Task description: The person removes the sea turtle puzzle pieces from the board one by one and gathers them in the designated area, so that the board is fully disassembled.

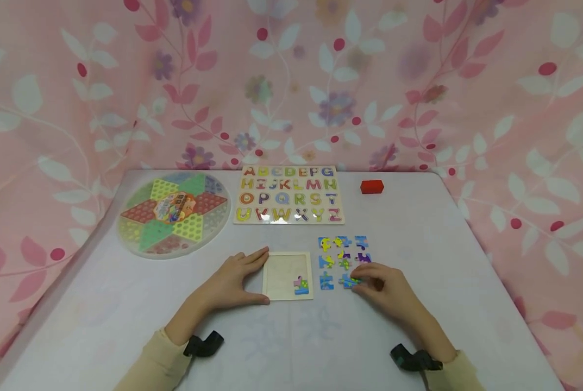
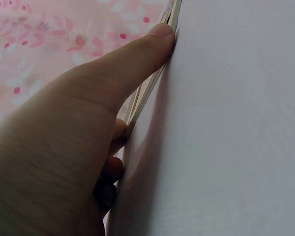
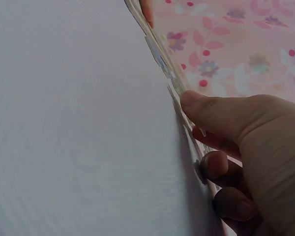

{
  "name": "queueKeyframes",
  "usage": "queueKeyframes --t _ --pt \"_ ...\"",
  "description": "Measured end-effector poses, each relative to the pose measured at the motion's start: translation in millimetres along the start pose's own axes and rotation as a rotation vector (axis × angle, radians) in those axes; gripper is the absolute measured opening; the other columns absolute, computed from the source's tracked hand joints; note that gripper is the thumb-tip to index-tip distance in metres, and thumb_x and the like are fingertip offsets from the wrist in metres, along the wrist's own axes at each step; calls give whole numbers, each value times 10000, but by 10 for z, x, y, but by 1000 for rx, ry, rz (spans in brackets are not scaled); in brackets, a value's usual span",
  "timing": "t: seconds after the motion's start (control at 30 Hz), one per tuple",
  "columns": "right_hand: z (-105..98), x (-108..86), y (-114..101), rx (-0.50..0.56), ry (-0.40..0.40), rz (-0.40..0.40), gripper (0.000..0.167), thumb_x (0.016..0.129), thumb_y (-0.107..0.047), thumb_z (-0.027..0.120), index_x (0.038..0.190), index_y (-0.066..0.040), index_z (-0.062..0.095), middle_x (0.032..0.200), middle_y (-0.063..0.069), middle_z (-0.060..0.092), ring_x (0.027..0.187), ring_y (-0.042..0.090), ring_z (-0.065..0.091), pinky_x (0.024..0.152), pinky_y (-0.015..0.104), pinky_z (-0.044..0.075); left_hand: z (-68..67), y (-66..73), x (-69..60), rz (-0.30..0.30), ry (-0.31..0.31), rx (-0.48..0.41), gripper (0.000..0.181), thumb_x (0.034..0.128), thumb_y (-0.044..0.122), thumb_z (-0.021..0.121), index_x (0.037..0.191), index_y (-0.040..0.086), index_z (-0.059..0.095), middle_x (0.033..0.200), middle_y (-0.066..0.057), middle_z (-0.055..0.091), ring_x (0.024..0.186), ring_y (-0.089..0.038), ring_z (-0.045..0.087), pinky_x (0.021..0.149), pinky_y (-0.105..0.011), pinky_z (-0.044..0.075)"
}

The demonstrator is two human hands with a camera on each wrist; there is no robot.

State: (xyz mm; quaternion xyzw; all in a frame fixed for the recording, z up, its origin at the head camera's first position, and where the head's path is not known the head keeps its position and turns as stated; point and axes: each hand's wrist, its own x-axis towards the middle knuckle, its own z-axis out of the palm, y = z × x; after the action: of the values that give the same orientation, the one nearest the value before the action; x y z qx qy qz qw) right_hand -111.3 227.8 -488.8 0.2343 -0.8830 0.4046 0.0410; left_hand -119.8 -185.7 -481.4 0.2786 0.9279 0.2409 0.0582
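Note:
A shallow square wooden puzzle tray lies flat on the table, with one jigsaw piece in its lower right corner. My left hand rests along the tray's left side, index finger near the upper corner and thumb at the lower one, both fairly straight. To the right of the tray, my right hand pinches a blue and green jigsaw piece between thumb and fingers, at the table surface. Several loose jigsaw pieces in blue, yellow and purple lie in rows beside it. The right wrist view hides most of the pinched piece.
Behind the tray lies an alphabet puzzle board. A round Chinese checkers board is at the back left, and a red block at the back right. A pink floral curtain hangs behind the white table.

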Motion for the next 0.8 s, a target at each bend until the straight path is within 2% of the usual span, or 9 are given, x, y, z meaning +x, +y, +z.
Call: queueKeyframes --t 0.33,0.57,0.8 --pt "23 30 11 -36 10 -59 252 812 -68 921 1041 -136 842 1077 -5 783 664 25 528 590 219 461 16 -6 14 1 3 13 1093 786 665 854 1628 113 430 1716 23 359 984 -128 479 904 -365 397" --pt "23 93 24 -55 8 -76 235 813 -64 919 1028 -128 850 1086 4 790 720 30 556 624 206 472 -10 -24 47 11 17 14 1094 777 643 873 1621 100 437 1710 6 374 963 -134 487 887 -361 400" --pt "49 24 14 -59 -2 -71 213 826 -43 901 1016 -125 853 1098 26 777 765 49 569 644 210 477 12 -4 11 -6 0 -6 1102 777 651 870 1629 111 427 1716 16 360 987 -138 486 903 -372 398"
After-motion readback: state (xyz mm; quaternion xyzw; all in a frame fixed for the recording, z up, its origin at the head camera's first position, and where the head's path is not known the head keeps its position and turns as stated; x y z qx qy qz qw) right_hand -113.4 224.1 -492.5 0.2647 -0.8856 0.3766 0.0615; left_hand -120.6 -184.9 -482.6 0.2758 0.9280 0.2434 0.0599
